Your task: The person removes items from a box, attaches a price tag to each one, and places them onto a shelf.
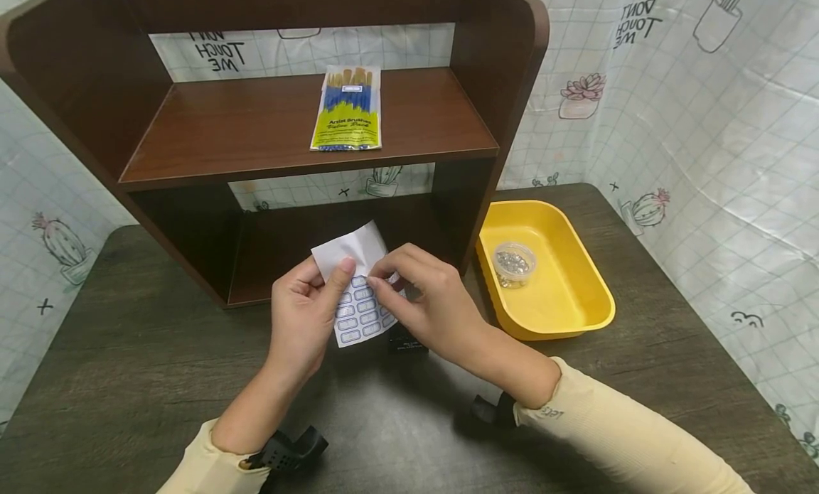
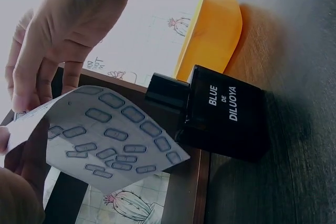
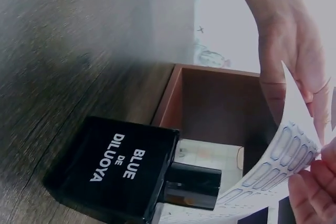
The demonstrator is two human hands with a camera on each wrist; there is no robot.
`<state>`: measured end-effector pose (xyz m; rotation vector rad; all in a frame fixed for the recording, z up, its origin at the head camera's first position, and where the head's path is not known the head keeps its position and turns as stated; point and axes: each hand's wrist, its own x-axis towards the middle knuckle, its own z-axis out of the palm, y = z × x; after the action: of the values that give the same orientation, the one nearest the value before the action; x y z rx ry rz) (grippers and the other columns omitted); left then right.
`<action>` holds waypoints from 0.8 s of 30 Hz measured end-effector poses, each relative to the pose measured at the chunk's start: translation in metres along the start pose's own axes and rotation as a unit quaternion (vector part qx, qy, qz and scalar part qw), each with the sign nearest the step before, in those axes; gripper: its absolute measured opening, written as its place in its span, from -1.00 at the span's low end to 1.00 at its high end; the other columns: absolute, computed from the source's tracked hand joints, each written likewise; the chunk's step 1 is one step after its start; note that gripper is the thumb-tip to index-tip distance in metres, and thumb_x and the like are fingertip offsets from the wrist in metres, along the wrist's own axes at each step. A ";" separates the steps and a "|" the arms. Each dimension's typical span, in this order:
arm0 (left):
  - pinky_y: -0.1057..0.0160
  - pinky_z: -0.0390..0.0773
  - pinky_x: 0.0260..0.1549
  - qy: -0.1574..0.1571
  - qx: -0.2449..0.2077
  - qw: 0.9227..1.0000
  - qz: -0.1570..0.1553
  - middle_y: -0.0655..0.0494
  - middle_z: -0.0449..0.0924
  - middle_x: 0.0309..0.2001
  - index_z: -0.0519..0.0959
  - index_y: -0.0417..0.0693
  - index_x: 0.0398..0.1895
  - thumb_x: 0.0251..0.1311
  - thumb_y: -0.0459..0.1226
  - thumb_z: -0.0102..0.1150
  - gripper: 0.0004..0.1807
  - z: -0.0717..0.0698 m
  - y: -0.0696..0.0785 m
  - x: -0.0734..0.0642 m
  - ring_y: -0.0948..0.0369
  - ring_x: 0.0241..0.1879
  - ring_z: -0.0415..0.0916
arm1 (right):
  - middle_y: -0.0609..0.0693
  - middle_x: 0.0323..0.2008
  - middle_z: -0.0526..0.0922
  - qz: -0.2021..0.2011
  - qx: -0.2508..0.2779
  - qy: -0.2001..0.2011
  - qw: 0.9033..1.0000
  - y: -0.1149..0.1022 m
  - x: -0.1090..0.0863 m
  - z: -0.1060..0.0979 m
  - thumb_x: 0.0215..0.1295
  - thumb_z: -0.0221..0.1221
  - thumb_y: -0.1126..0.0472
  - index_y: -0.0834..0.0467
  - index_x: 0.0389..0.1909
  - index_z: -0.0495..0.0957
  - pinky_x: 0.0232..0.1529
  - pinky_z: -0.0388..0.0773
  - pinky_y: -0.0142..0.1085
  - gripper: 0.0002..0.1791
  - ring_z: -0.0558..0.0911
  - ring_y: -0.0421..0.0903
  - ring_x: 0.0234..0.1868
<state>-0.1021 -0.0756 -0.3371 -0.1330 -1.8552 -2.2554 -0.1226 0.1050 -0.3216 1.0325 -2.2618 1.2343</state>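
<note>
A white sheet of blue-bordered label stickers [image 1: 360, 310] is held up over the table in front of the shelf. My left hand [image 1: 306, 310] grips its left side, the thumb lying across the front. With thumb and forefinger, my right hand [image 1: 427, 295] pinches at a sticker near the sheet's upper right; whether the sticker has lifted is too small to tell. Behind the sheet, a black perfume bottle [image 2: 226, 111] reading "BLUE DE DILUOYA" stands on the table. It shows fully in the right wrist view too, but mostly hidden by the sheet and right hand from above.
A brown two-tier shelf [image 1: 256, 138] stands at the back. On its upper board lies a pack of artist brushes [image 1: 347, 110] bearing a small label. To the right, a yellow tray [image 1: 563, 288] holds a round clear tub [image 1: 513, 261] of small metallic pieces.
</note>
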 end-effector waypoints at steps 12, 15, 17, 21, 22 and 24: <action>0.21 0.80 -0.25 0.013 0.007 1.000 0.007 0.31 0.83 -0.24 0.65 -0.43 0.07 0.44 -0.43 0.19 -0.75 -0.001 0.000 -0.001 0.24 -0.26 0.82 | -0.02 -0.27 0.70 0.074 0.035 -0.015 0.997 -0.003 0.002 0.001 0.36 0.36 0.32 0.19 -0.20 0.68 -0.17 0.73 -0.35 -0.93 0.58 -0.21 -0.28; 0.20 0.80 -0.24 0.018 0.011 1.000 0.007 0.33 0.83 -0.24 0.66 -0.42 0.08 0.43 -0.44 0.20 -0.75 -0.001 -0.001 -0.001 0.24 -0.26 0.83 | -0.02 -0.26 0.71 0.080 0.042 -0.019 0.996 -0.003 0.003 0.002 0.36 0.36 0.31 0.19 -0.19 0.68 -0.15 0.72 -0.37 -0.92 0.60 -0.21 -0.26; 0.20 0.80 -0.23 0.021 0.012 1.000 0.008 0.33 0.83 -0.24 0.66 -0.43 0.07 0.43 -0.44 0.20 -0.75 -0.002 -0.001 -0.001 0.24 -0.25 0.83 | -0.01 -0.25 0.73 0.081 0.047 -0.019 0.995 -0.003 0.003 0.002 0.37 0.36 0.30 0.19 -0.18 0.68 -0.15 0.72 -0.36 -0.92 0.62 -0.21 -0.24; 0.22 0.80 -0.24 0.024 0.007 1.000 0.006 0.31 0.83 -0.25 0.66 -0.44 0.06 0.43 -0.44 0.20 -0.75 -0.002 -0.001 -0.001 0.25 -0.26 0.82 | 0.00 -0.25 0.74 0.087 0.059 -0.024 0.994 -0.003 0.003 0.002 0.36 0.36 0.31 0.20 -0.18 0.68 -0.13 0.74 -0.35 -0.92 0.67 -0.19 -0.22; 0.23 0.80 -0.25 0.026 0.006 1.000 0.005 0.31 0.83 -0.26 0.66 -0.44 0.06 0.43 -0.44 0.20 -0.76 -0.002 -0.001 -0.001 0.26 -0.27 0.82 | 0.01 -0.24 0.74 0.090 0.064 -0.026 0.994 -0.003 0.003 0.002 0.36 0.36 0.32 0.20 -0.18 0.68 -0.12 0.74 -0.36 -0.92 0.68 -0.18 -0.21; 0.24 0.79 -0.26 0.031 0.003 1.000 0.003 0.29 0.83 -0.27 0.65 -0.45 0.06 0.43 -0.44 0.21 -0.75 -0.003 -0.001 0.000 0.26 -0.28 0.82 | 0.01 -0.23 0.75 0.097 0.076 -0.031 0.992 -0.003 0.003 0.001 0.36 0.36 0.32 0.21 -0.17 0.68 -0.09 0.75 -0.37 -0.91 0.69 -0.17 -0.19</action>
<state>-0.1017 -0.0779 -0.3385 -0.0660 -1.8288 -2.2233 -0.1216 0.1015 -0.3189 0.9316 -2.3938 1.4932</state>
